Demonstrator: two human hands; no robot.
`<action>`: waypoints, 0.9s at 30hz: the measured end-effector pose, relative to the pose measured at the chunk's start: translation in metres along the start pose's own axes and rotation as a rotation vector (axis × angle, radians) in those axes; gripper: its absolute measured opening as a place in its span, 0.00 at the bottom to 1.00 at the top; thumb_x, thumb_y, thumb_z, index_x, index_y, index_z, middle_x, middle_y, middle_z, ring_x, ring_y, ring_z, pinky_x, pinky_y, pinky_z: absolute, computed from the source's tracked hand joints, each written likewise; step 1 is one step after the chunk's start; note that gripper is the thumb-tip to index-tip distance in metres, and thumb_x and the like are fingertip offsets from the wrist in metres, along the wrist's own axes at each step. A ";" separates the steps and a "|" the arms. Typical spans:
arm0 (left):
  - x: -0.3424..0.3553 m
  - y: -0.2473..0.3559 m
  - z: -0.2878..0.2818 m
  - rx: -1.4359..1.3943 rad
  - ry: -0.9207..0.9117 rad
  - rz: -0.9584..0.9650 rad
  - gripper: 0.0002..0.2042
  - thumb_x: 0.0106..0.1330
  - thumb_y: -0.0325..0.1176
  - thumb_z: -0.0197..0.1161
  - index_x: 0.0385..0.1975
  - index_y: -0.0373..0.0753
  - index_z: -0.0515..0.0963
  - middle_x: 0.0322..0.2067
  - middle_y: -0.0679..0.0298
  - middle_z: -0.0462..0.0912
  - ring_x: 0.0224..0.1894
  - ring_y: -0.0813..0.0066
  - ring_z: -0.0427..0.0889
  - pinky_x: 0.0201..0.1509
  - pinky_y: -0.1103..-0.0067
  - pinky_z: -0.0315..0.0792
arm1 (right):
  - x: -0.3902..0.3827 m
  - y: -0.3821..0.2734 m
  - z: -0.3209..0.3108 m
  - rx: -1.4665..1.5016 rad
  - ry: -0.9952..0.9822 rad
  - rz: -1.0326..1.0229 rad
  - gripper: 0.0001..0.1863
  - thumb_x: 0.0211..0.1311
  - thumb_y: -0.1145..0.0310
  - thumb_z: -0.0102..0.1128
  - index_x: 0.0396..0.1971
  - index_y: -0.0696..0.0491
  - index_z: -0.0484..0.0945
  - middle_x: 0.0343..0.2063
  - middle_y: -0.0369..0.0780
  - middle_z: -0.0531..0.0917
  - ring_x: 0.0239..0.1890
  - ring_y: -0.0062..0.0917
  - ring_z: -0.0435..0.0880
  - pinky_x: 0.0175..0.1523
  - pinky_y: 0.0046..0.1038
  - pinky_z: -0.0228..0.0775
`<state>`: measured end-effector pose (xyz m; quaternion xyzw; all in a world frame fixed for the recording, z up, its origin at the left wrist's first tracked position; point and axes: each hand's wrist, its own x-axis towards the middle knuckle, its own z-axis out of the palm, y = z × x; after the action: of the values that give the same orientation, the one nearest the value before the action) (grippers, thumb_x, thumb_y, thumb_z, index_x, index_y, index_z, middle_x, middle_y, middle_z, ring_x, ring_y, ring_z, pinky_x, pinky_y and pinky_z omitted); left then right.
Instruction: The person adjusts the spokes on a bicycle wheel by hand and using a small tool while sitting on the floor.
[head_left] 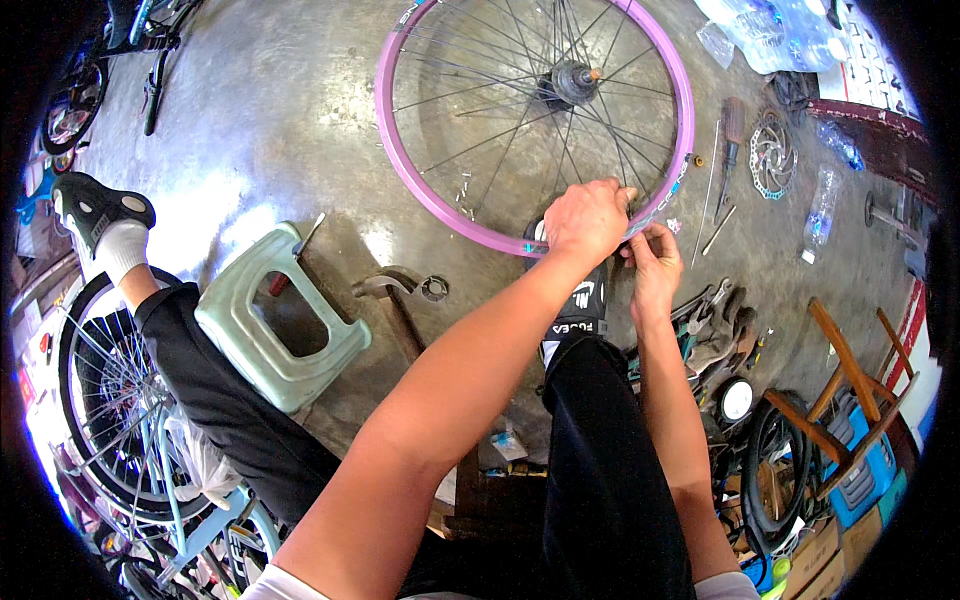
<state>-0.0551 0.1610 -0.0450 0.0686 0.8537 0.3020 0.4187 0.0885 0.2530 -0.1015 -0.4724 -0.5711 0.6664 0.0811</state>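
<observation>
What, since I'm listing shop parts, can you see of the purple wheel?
The purple wheel has a glossy, painted-looking rim with blue and dark decals, thin dark spokes and a dark hub with a coppery axle end. The visible rim looks mostly bare; its top leaves the picture. It faces the camera above the grey floor. The left hand and right hand are at its lower right edge, their exact grip hidden.

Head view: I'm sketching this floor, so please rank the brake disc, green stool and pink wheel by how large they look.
1. Pink wheel, even with its top cut off by the frame
2. Green stool
3. Brake disc
</observation>
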 end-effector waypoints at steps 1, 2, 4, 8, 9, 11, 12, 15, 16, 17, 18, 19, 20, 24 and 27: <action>0.000 0.000 0.000 0.003 0.003 -0.002 0.20 0.73 0.53 0.54 0.42 0.45 0.86 0.42 0.49 0.88 0.48 0.44 0.85 0.52 0.54 0.78 | -0.001 -0.001 0.002 0.001 0.005 0.001 0.05 0.71 0.72 0.65 0.43 0.56 0.82 0.32 0.33 0.85 0.29 0.15 0.79 0.34 0.19 0.68; 0.000 0.000 0.000 0.006 0.005 -0.004 0.20 0.73 0.53 0.54 0.43 0.45 0.86 0.42 0.49 0.88 0.48 0.44 0.85 0.52 0.54 0.78 | -0.002 -0.003 0.003 0.005 0.003 0.002 0.05 0.71 0.72 0.65 0.43 0.56 0.82 0.32 0.33 0.85 0.29 0.15 0.79 0.34 0.19 0.68; 0.000 0.001 0.000 0.010 0.007 -0.005 0.20 0.73 0.53 0.54 0.43 0.45 0.86 0.42 0.49 0.88 0.48 0.44 0.85 0.52 0.54 0.78 | -0.003 -0.007 0.004 0.012 0.000 0.005 0.05 0.71 0.72 0.65 0.42 0.55 0.82 0.32 0.33 0.85 0.29 0.15 0.79 0.34 0.19 0.68; 0.000 -0.001 0.005 -0.001 0.048 0.023 0.19 0.73 0.51 0.55 0.42 0.44 0.86 0.40 0.49 0.88 0.46 0.45 0.87 0.50 0.56 0.79 | -0.001 0.000 0.003 0.005 0.017 -0.008 0.05 0.71 0.72 0.65 0.43 0.55 0.82 0.32 0.32 0.85 0.29 0.14 0.79 0.35 0.19 0.68; 0.000 -0.003 0.007 -0.009 0.069 0.036 0.19 0.73 0.50 0.55 0.42 0.43 0.86 0.39 0.49 0.88 0.45 0.46 0.87 0.48 0.56 0.80 | -0.001 0.000 0.004 0.007 0.020 -0.011 0.05 0.71 0.72 0.65 0.43 0.55 0.82 0.32 0.32 0.85 0.30 0.14 0.79 0.35 0.19 0.68; 0.003 -0.007 0.009 -0.083 0.054 0.030 0.18 0.72 0.50 0.56 0.42 0.44 0.86 0.39 0.49 0.88 0.45 0.45 0.87 0.48 0.56 0.80 | -0.001 0.000 0.006 0.022 0.025 -0.015 0.05 0.71 0.72 0.64 0.43 0.55 0.82 0.32 0.32 0.85 0.30 0.14 0.78 0.35 0.19 0.69; 0.005 -0.009 0.011 -0.121 0.045 0.027 0.17 0.72 0.50 0.57 0.43 0.45 0.86 0.39 0.50 0.88 0.45 0.45 0.87 0.48 0.56 0.79 | -0.002 0.000 0.007 0.034 0.029 -0.017 0.05 0.72 0.72 0.64 0.43 0.55 0.82 0.32 0.32 0.85 0.29 0.14 0.78 0.36 0.19 0.69; 0.008 -0.011 0.013 -0.157 0.029 0.018 0.16 0.71 0.49 0.58 0.42 0.46 0.86 0.39 0.49 0.88 0.45 0.45 0.86 0.48 0.56 0.79 | -0.003 0.004 0.009 0.061 0.035 -0.012 0.05 0.72 0.72 0.64 0.43 0.55 0.82 0.32 0.32 0.84 0.29 0.13 0.78 0.35 0.19 0.69; 0.007 -0.010 0.013 -0.141 0.029 0.017 0.16 0.71 0.49 0.58 0.41 0.45 0.86 0.38 0.53 0.89 0.44 0.47 0.86 0.49 0.57 0.79 | -0.003 0.006 0.008 0.068 0.037 -0.009 0.05 0.72 0.72 0.64 0.43 0.55 0.82 0.32 0.32 0.84 0.29 0.13 0.78 0.35 0.19 0.69; 0.007 -0.008 0.013 -0.126 0.029 0.015 0.16 0.72 0.48 0.58 0.41 0.44 0.86 0.38 0.56 0.89 0.44 0.49 0.87 0.49 0.59 0.79 | -0.003 0.009 0.007 0.058 0.042 -0.028 0.05 0.72 0.72 0.64 0.43 0.55 0.82 0.31 0.32 0.84 0.29 0.13 0.77 0.35 0.18 0.69; 0.006 -0.008 0.013 -0.110 0.032 0.013 0.16 0.72 0.47 0.57 0.40 0.42 0.85 0.37 0.60 0.90 0.43 0.52 0.87 0.50 0.61 0.78 | -0.004 0.010 0.008 0.049 0.045 -0.047 0.05 0.72 0.73 0.64 0.43 0.55 0.82 0.31 0.31 0.84 0.29 0.13 0.77 0.35 0.18 0.69; 0.005 -0.008 0.013 -0.115 0.037 0.014 0.16 0.72 0.47 0.57 0.40 0.42 0.85 0.37 0.59 0.90 0.43 0.51 0.87 0.50 0.61 0.78 | -0.005 0.011 0.009 0.041 0.047 -0.067 0.05 0.72 0.73 0.64 0.43 0.55 0.82 0.31 0.31 0.83 0.29 0.13 0.77 0.35 0.18 0.69; 0.005 -0.007 0.013 -0.121 0.042 0.015 0.16 0.72 0.47 0.57 0.39 0.42 0.85 0.37 0.59 0.90 0.43 0.51 0.87 0.50 0.61 0.78 | -0.005 0.012 0.009 0.035 0.058 -0.071 0.05 0.72 0.72 0.64 0.43 0.55 0.82 0.31 0.31 0.83 0.29 0.13 0.77 0.34 0.18 0.69; 0.004 -0.008 0.012 -0.113 0.052 0.013 0.16 0.72 0.48 0.57 0.39 0.42 0.85 0.36 0.58 0.90 0.43 0.50 0.87 0.50 0.60 0.78 | -0.006 0.011 0.011 0.018 0.073 -0.073 0.05 0.72 0.72 0.65 0.43 0.55 0.82 0.30 0.31 0.83 0.28 0.12 0.76 0.35 0.18 0.69; 0.002 -0.007 0.013 -0.102 0.085 0.032 0.16 0.72 0.48 0.57 0.38 0.42 0.85 0.37 0.57 0.90 0.44 0.49 0.87 0.50 0.59 0.78 | -0.005 0.005 0.013 0.043 0.065 -0.068 0.06 0.70 0.73 0.66 0.43 0.57 0.81 0.30 0.31 0.81 0.29 0.13 0.75 0.34 0.18 0.68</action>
<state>-0.0455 0.1620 -0.0570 0.0479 0.8530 0.3544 0.3801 0.0840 0.2392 -0.1047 -0.4724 -0.5694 0.6597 0.1322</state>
